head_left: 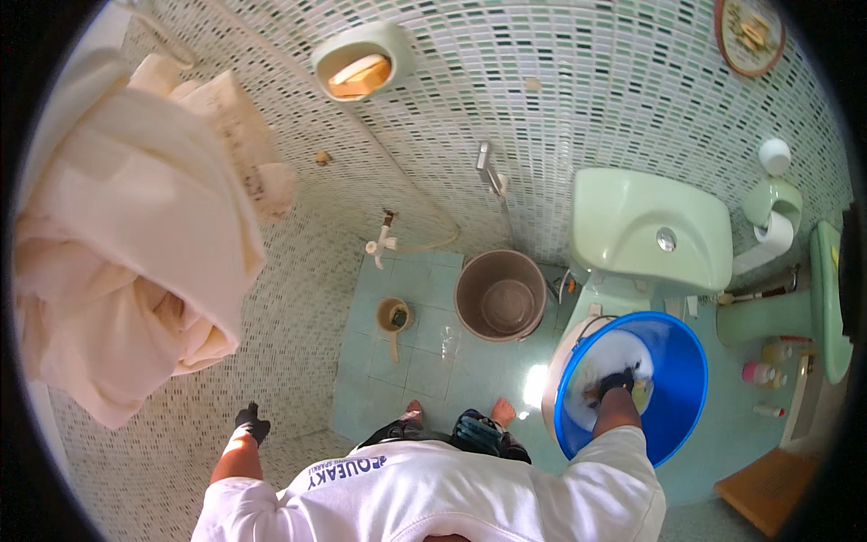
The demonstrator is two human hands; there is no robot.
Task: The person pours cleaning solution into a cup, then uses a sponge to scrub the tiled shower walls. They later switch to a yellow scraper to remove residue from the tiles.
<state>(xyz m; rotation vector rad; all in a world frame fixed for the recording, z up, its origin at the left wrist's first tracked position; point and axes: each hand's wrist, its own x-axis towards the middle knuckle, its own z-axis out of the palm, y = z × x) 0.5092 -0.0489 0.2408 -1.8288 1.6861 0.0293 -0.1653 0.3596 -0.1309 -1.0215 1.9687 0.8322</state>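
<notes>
My right hand (616, 380), in a dark glove, reaches down into a large blue basin (677, 397). White suds (621, 348) lie in it around the hand. Something yellowish shows in the foam beside the glove, too unclear to name. Foam and the glove's own back hide most of those fingers. Off to the left, my left hand (252, 423), also dark-gloved, is held out over the tiled wall with nothing visible in it. Its fingers look partly spread. Whether it touches the wall I cannot tell.
Behind the basin stands a pale green toilet (650, 226). A brown bucket (501, 294) and a beige dipper (395, 316) are on the tiled floor. Large cream cloth (144, 217) hangs at left. Bottles (763, 372) and a wooden stool (768, 483) lie to the right.
</notes>
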